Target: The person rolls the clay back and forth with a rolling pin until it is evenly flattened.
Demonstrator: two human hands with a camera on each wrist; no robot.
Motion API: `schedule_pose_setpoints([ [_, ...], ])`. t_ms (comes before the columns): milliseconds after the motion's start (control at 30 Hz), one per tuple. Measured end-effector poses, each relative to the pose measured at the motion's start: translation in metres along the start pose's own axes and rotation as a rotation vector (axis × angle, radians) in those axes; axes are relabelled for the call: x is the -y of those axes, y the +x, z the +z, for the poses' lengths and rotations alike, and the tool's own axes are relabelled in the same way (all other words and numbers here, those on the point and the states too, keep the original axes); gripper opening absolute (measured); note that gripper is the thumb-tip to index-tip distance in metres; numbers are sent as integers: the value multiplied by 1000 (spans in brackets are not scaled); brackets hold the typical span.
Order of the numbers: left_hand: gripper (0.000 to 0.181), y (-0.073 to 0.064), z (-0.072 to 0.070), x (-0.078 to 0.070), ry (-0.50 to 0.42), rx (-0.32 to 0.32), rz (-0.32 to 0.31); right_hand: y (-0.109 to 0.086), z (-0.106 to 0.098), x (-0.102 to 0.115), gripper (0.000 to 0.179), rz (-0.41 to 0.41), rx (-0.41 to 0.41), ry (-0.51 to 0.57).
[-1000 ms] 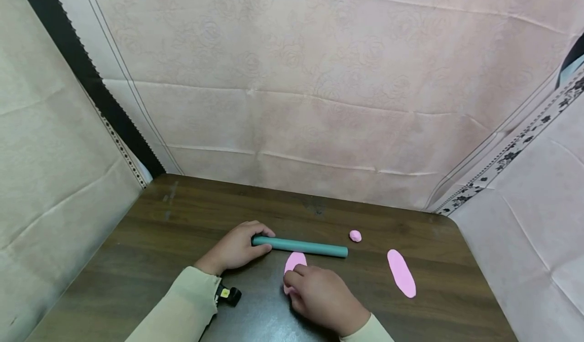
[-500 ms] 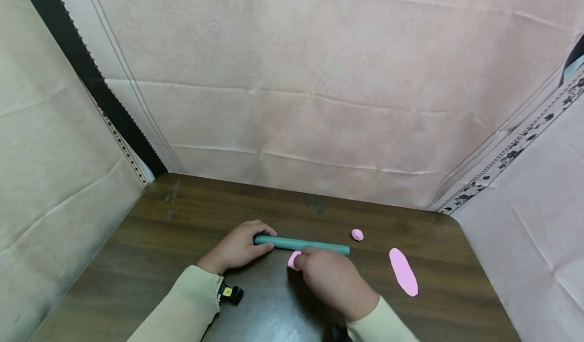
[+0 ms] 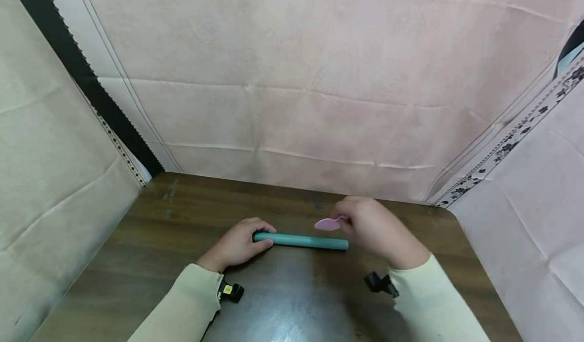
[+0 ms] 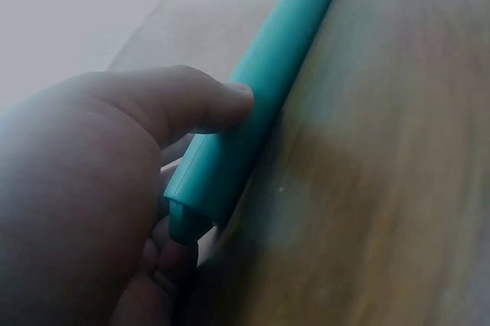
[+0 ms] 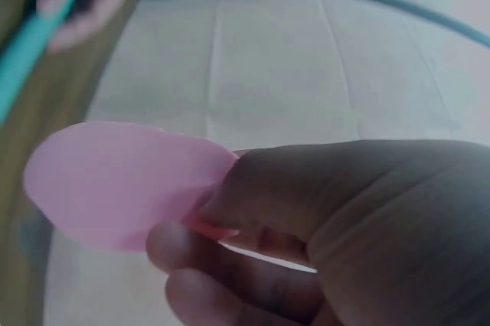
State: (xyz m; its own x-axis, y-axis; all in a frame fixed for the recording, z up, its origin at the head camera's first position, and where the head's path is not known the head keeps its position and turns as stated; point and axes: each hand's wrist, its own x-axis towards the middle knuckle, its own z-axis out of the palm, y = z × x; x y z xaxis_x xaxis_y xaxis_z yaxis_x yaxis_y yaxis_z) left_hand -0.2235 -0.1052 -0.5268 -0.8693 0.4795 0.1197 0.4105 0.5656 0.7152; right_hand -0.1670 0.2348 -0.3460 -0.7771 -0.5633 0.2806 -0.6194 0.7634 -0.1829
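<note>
A teal rod (image 3: 305, 241), smooth like a rolling pin, lies crosswise on the wooden table. My left hand (image 3: 240, 244) holds its left end, with the thumb (image 4: 218, 105) on one side and fingers curled behind; a small nub (image 4: 186, 223) shows at that end. Raised above the table past the rod's right end, my right hand (image 3: 371, 228) pinches a thin, flat pink oval of what looks like clay (image 3: 327, 224). The right wrist view shows that oval (image 5: 115, 184) sticking out from between thumb and fingers.
The wooden table (image 3: 191, 200) meets a pale hanging cloth (image 3: 283, 124) at the back. More cloth hangs at the left (image 3: 59, 169) and right (image 3: 538, 205). The pink lump and second pink oval seen earlier are hidden behind my right hand and forearm.
My right hand has taken the pink oval up from the table beside the rod and moved it up and to the right. The left hand has stayed on the rod.
</note>
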Motion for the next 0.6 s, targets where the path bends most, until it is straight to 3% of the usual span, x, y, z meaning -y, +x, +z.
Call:
schedule_pose_setpoints([
  [300, 24, 3, 1, 1, 7, 4, 3, -41, -38, -52, 23, 234, 47, -77],
  [600, 23, 2, 2, 0, -2, -2, -11, -62, -23, -77, 24, 351, 103, -39],
])
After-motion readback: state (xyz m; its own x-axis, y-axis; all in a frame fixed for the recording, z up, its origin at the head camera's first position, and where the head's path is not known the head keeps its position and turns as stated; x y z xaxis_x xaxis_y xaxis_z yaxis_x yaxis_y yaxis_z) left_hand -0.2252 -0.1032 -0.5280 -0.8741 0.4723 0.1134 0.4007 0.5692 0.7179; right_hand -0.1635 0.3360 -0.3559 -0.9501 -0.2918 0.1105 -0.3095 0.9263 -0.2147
